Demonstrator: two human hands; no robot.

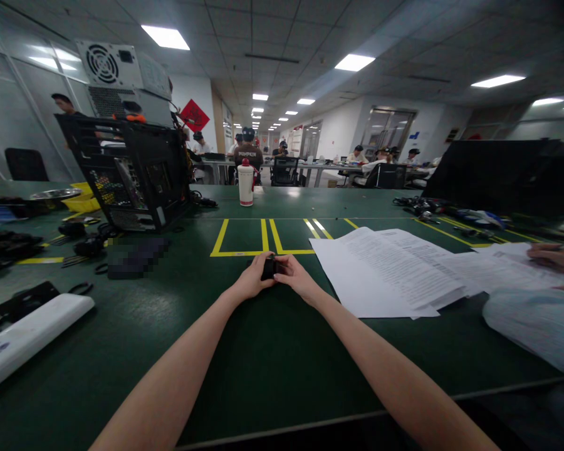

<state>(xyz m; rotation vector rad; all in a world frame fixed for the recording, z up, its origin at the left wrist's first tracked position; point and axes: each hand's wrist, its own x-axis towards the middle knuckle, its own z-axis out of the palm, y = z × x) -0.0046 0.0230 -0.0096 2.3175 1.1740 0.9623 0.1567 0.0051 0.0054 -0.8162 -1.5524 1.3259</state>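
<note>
Both of my hands meet over the green tabletop (272, 351), around a small black object (269, 269). My left hand (254, 277) wraps its left side, fingers over the top and thumb along the near side. From the right, the fingers of my right hand (295, 275) pinch the same piece. The object is dark and boxy, and mostly covered by my fingers, so its kind cannot be made out. Just beyond it runs yellow tape (235, 254) marking out rectangles on the table. Printed sheets of paper (380, 275) lie to the right of my right hand.
An open black computer case (131, 175) with a power supply (117, 66) on top stands at the left. Farther back is a white bottle (246, 185). A long white bar (32, 335) and cables lie at left. At right, a co-worker's hand (557, 257) rests over papers.
</note>
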